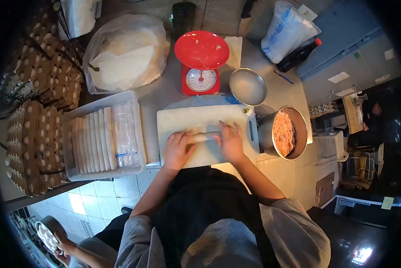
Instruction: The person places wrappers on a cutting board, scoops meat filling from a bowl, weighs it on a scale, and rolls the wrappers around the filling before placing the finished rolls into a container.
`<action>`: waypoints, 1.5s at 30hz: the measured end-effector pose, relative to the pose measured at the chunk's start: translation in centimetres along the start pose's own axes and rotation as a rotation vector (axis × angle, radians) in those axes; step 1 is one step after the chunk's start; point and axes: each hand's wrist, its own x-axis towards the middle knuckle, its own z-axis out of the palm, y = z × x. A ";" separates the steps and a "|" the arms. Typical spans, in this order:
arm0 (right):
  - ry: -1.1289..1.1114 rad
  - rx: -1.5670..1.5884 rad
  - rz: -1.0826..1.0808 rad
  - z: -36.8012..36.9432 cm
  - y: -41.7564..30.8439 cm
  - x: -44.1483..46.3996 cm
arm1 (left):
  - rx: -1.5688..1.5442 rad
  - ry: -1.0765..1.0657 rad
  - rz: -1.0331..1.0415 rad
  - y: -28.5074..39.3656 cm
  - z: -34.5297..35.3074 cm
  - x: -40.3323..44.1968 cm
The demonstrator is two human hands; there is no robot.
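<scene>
A long pale uncooked spring roll (203, 137) lies crosswise on the white cutting board (173, 118). My left hand (178, 148) is on its left end, fingers bent over the wrapper. At the other end, my right hand (230, 143) presses on the roll with thumb and fingers. Parts of both ends are hidden under my hands. Right of the board stands a metal pot (301, 129) with an orange-pink shredded filling (283, 134). A plastic tub (140, 134) on the left holds several similar rolls (93, 140) in a row, beside clear plastic.
Behind the board are a red scale (201, 73) and a metal bowl (248, 87). A plastic bag of wrappers (124, 58) sits at back left, near stacked egg trays (33, 145). A dark bottle (301, 56) lies at back right. Another person's hand (65, 244) shows at lower left.
</scene>
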 end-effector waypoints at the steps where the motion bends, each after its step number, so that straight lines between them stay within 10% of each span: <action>1: -0.054 0.067 -0.007 0.3 -0.5 0.3 | -0.049 -0.017 0.035 0.4 0.3 0.3; 24: -0.081 -0.016 -0.298 0.2 3.4 3.0 | 0.046 -0.079 0.104 -1.8 2.9 3.5; 33: -0.434 0.180 -0.326 -2.8 4.2 0.3 | -0.028 -0.337 0.132 -0.1 1.0 0.1; 45: -0.240 0.144 -0.296 0.5 -0.2 3.9 | -0.118 0.071 -0.112 1.6 -1.4 2.9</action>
